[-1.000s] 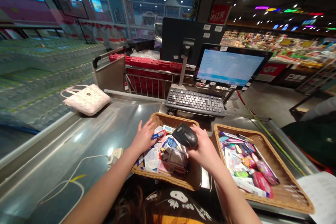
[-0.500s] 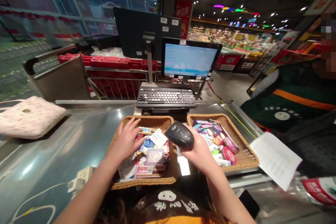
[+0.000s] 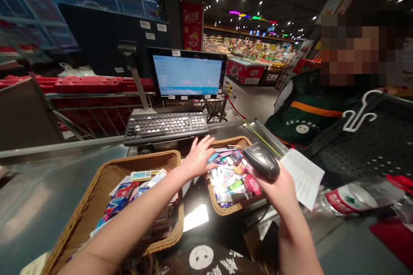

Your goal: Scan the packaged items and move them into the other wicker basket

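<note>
My right hand [image 3: 280,187] is wrapped round a black barcode scanner [image 3: 262,161], held over the right side of the right wicker basket [image 3: 215,203]. Fingers spread, my left hand [image 3: 199,157] hovers at that basket's left rim and seems to hold nothing. Inside the basket lies a jumble of small colourful packets [image 3: 237,172], partly hidden by the scanner. My left forearm crosses above the left wicker basket [image 3: 97,176], which holds more small packs and boxes [image 3: 124,195].
Behind the baskets stand a black keyboard [image 3: 167,125] and a lit monitor [image 3: 189,75]. To the right are a printed paper sheet [image 3: 303,177], a bottle with a red label [image 3: 351,197] and a white hanger [image 3: 361,116]. A person in a dark green vest [image 3: 309,107] is beyond the counter.
My left hand has moved from the left basket across to the right one. The scanner has shifted right in my right hand. My view has turned to the right.
</note>
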Tool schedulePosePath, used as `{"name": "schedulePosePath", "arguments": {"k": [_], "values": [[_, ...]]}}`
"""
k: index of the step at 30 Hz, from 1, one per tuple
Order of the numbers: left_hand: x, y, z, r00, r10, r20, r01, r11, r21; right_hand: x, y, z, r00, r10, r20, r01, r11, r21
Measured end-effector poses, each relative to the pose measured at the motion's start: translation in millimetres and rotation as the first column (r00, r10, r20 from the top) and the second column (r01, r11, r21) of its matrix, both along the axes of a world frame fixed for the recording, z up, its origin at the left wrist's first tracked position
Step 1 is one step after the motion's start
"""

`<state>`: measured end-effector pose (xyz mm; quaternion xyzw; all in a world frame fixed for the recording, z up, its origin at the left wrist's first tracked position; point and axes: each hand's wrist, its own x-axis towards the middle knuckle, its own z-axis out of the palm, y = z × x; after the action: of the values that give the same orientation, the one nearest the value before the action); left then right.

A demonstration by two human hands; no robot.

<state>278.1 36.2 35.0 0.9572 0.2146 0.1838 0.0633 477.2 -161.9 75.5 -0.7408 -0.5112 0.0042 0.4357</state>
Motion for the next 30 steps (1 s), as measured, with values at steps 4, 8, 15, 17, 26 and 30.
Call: {"name": "schedulePosePath", "arguments": {"k": [4,8,15,17,26,30], "values": [[65,4,-21.2,0.992,-0.054,-0.112,0.053,0.998,-0.018,31,-13,-3.2,0.997,-0.075,0.021,0.074,0.997,0.037],[118,8,-44.1,0.982,-0.034,-0.188,0.041,0.999,0.03,52,-19,-4.9,0.993,-0.114,0.01,0.114,0.993,0.023],[185,10,-89.8,0.957,-0.011,-0.291,0.042,0.994,0.099,70,-11,-8.3,0.992,-0.115,-0.046,0.116,0.993,0.022],[197,12,-100.9,0.953,0.009,-0.301,0.026,0.993,0.111,74,-7,-10.6,0.994,-0.101,-0.052,0.102,0.995,0.023],[205,32,-105.8,0.94,-0.161,-0.302,0.197,0.976,0.093,92,3,-19.8,0.997,-0.068,-0.04,0.067,0.998,-0.021],[191,39,-93.6,0.935,-0.192,-0.299,0.224,0.972,0.076,95,5,-21.8,0.996,-0.075,-0.055,0.074,0.997,-0.029]]}}
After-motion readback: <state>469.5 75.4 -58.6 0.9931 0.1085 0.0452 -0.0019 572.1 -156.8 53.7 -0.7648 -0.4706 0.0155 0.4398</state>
